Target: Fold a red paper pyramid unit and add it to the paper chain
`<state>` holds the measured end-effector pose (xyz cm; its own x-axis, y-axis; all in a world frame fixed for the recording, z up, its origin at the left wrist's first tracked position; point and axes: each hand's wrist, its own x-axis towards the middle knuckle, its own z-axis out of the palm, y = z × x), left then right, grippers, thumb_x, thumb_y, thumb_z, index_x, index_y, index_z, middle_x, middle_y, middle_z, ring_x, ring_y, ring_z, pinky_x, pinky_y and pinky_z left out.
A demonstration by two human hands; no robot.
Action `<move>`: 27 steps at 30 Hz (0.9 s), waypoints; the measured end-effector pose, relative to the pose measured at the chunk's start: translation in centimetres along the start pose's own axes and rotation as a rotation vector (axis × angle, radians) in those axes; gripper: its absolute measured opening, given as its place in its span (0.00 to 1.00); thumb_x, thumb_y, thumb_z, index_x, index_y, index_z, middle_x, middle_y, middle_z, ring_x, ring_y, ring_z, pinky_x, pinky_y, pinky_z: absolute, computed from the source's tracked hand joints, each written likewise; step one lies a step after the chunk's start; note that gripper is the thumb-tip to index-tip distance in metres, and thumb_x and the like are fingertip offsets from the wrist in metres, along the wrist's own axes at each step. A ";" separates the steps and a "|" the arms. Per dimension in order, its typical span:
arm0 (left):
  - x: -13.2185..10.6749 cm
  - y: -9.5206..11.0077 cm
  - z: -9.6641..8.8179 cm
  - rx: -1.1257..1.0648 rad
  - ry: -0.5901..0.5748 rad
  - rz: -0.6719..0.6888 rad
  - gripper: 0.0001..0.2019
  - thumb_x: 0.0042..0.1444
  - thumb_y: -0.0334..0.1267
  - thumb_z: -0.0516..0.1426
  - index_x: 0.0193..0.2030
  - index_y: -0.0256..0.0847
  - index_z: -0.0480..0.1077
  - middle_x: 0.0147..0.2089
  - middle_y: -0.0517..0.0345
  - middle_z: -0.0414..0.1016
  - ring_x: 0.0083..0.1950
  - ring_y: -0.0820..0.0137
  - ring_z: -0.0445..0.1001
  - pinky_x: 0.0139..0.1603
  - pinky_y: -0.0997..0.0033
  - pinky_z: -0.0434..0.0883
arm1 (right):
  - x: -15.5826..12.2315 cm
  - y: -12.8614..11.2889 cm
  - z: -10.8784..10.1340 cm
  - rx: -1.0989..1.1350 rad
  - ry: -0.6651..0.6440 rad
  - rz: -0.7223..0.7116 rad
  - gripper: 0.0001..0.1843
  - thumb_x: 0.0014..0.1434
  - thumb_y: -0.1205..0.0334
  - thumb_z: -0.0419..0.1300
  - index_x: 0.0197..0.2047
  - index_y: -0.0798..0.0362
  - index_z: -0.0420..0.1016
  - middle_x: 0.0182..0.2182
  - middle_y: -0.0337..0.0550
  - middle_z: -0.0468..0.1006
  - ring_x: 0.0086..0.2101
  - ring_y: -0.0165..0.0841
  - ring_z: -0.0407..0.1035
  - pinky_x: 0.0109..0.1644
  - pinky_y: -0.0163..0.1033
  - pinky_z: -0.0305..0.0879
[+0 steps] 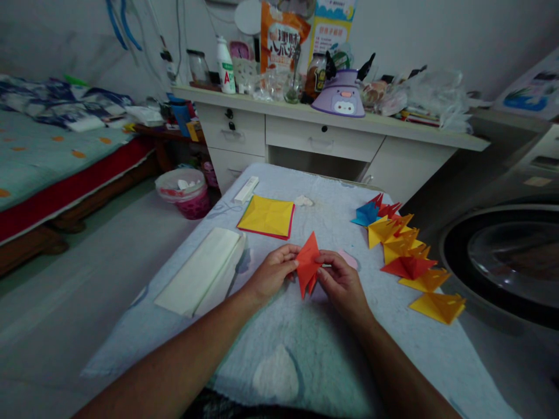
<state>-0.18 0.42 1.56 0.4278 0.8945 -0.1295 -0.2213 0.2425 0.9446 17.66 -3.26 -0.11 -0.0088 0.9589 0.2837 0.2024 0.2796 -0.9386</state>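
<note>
Between my two hands, above the cloth-covered table, is a folded red-orange origami paper (pixel 308 263), pointed at the top and split into narrow points at the bottom. My left hand (pixel 279 266) pinches its left edge between thumb and fingers. On the opposite edge, my right hand (pixel 338 276) grips the paper the same way. Just beyond my left hand lies a stack of square paper (pixel 267 214), yellow on top with red edges beneath. Folded paper pieces (pixel 410 266) in yellow, red and blue stand in a row along the right side.
Left of my hands lies a long pale folded packet (pixel 203 270). A small white box (pixel 247 190) and a crumpled white scrap (pixel 304 201) are farther back. Behind stands a cluttered white desk (pixel 244 131); a pink bin (pixel 186 192) is on the floor, a washing machine (pixel 515 250) at right.
</note>
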 end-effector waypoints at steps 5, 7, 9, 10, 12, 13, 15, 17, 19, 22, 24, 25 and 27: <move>-0.1 0.0 -0.3 -0.039 -0.046 0.015 0.19 0.46 0.30 0.54 0.47 0.38 0.73 0.39 0.55 0.76 0.35 0.72 0.71 0.33 0.74 0.64 | 0.0 0.2 -0.1 0.063 -0.013 0.043 0.08 0.58 0.61 0.61 0.42 0.49 0.76 0.48 0.46 0.73 0.47 0.37 0.70 0.47 0.42 0.70; -0.2 0.2 -0.2 -0.068 -0.079 0.024 0.22 0.44 0.28 0.54 0.48 0.38 0.72 0.42 0.54 0.77 0.38 0.70 0.73 0.37 0.73 0.66 | 0.0 0.1 -0.1 0.068 -0.011 0.045 0.08 0.58 0.61 0.61 0.42 0.49 0.76 0.48 0.47 0.73 0.47 0.37 0.70 0.47 0.42 0.71; -0.4 0.3 -0.1 -0.076 -0.097 0.038 0.21 0.44 0.27 0.55 0.48 0.38 0.72 0.43 0.53 0.77 0.40 0.69 0.74 0.40 0.72 0.67 | 0.0 -0.1 -0.1 0.063 -0.015 0.045 0.08 0.58 0.61 0.61 0.42 0.49 0.76 0.48 0.47 0.73 0.47 0.37 0.71 0.47 0.42 0.71; -0.4 0.4 0.0 -0.074 -0.098 0.049 0.20 0.45 0.28 0.56 0.48 0.38 0.72 0.43 0.53 0.77 0.41 0.69 0.74 0.41 0.71 0.67 | 0.0 -0.1 -0.1 0.058 -0.020 0.040 0.08 0.58 0.62 0.61 0.42 0.49 0.76 0.48 0.47 0.74 0.47 0.37 0.71 0.46 0.42 0.71; -0.5 0.5 0.1 -0.058 -0.079 0.071 0.18 0.48 0.29 0.58 0.48 0.38 0.72 0.45 0.52 0.77 0.44 0.67 0.75 0.45 0.70 0.68 | 0.0 -0.2 -0.1 0.040 -0.028 0.020 0.09 0.58 0.62 0.61 0.42 0.49 0.76 0.47 0.47 0.74 0.46 0.37 0.71 0.46 0.43 0.71; -0.5 0.5 0.2 -0.044 -0.062 0.082 0.18 0.49 0.31 0.59 0.49 0.38 0.71 0.46 0.51 0.77 0.45 0.67 0.75 0.46 0.70 0.68 | 0.1 -0.2 -0.1 0.024 -0.031 0.007 0.08 0.57 0.63 0.60 0.42 0.49 0.77 0.47 0.47 0.74 0.46 0.37 0.71 0.46 0.43 0.71; -0.5 0.3 0.1 0.000 -0.030 0.108 0.19 0.49 0.32 0.61 0.50 0.39 0.70 0.47 0.51 0.77 0.47 0.66 0.75 0.49 0.68 0.68 | 0.1 -0.3 -0.1 -0.018 -0.039 -0.021 0.08 0.57 0.64 0.60 0.40 0.49 0.77 0.45 0.47 0.75 0.46 0.37 0.71 0.45 0.42 0.70; -0.4 0.1 0.0 0.064 -0.003 0.147 0.20 0.50 0.34 0.62 0.51 0.39 0.70 0.47 0.50 0.77 0.48 0.65 0.74 0.50 0.67 0.68 | 0.2 -0.5 -0.1 -0.050 -0.044 -0.047 0.08 0.57 0.66 0.59 0.39 0.48 0.77 0.44 0.46 0.76 0.45 0.37 0.71 0.45 0.42 0.70; -0.2 0.0 0.0 0.135 0.036 0.180 0.17 0.51 0.35 0.62 0.49 0.39 0.70 0.45 0.51 0.77 0.47 0.66 0.74 0.49 0.68 0.68 | 0.2 -0.8 -0.2 -0.059 -0.056 -0.061 0.09 0.56 0.67 0.58 0.39 0.48 0.77 0.44 0.45 0.76 0.45 0.37 0.71 0.47 0.42 0.68; -0.1 -0.2 0.0 0.175 0.087 0.184 0.13 0.52 0.35 0.61 0.45 0.39 0.70 0.40 0.55 0.77 0.42 0.69 0.75 0.45 0.70 0.68 | 0.1 -1.3 -0.1 -0.039 -0.096 -0.046 0.08 0.58 0.66 0.56 0.38 0.49 0.77 0.43 0.44 0.76 0.45 0.37 0.70 0.51 0.44 0.66; -0.1 -0.1 0.0 0.164 0.091 0.173 0.13 0.52 0.34 0.60 0.46 0.39 0.68 0.35 0.59 0.76 0.38 0.71 0.74 0.41 0.72 0.67 | 0.0 -1.4 0.0 0.005 -0.105 0.000 0.05 0.59 0.63 0.57 0.37 0.50 0.75 0.40 0.44 0.76 0.43 0.36 0.71 0.49 0.43 0.66; -0.1 -0.1 0.0 0.160 0.089 0.169 0.14 0.52 0.34 0.60 0.46 0.39 0.68 0.34 0.60 0.75 0.36 0.72 0.73 0.39 0.73 0.66 | 0.0 -1.4 0.1 0.036 -0.090 0.031 0.04 0.59 0.61 0.59 0.37 0.50 0.74 0.38 0.43 0.75 0.40 0.35 0.70 0.47 0.42 0.67; -0.1 -0.1 0.0 0.154 0.087 0.165 0.14 0.52 0.34 0.60 0.46 0.39 0.68 0.31 0.62 0.74 0.33 0.73 0.72 0.36 0.75 0.65 | -0.1 -1.1 0.4 0.103 -0.029 0.098 0.07 0.57 0.57 0.62 0.38 0.49 0.70 0.34 0.40 0.74 0.35 0.32 0.69 0.41 0.38 0.67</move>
<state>-0.18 0.27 1.47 0.3188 0.9478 0.0109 -0.1425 0.0366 0.9891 17.04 -3.69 0.83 -0.0223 0.9824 0.1854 0.1019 0.1867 -0.9771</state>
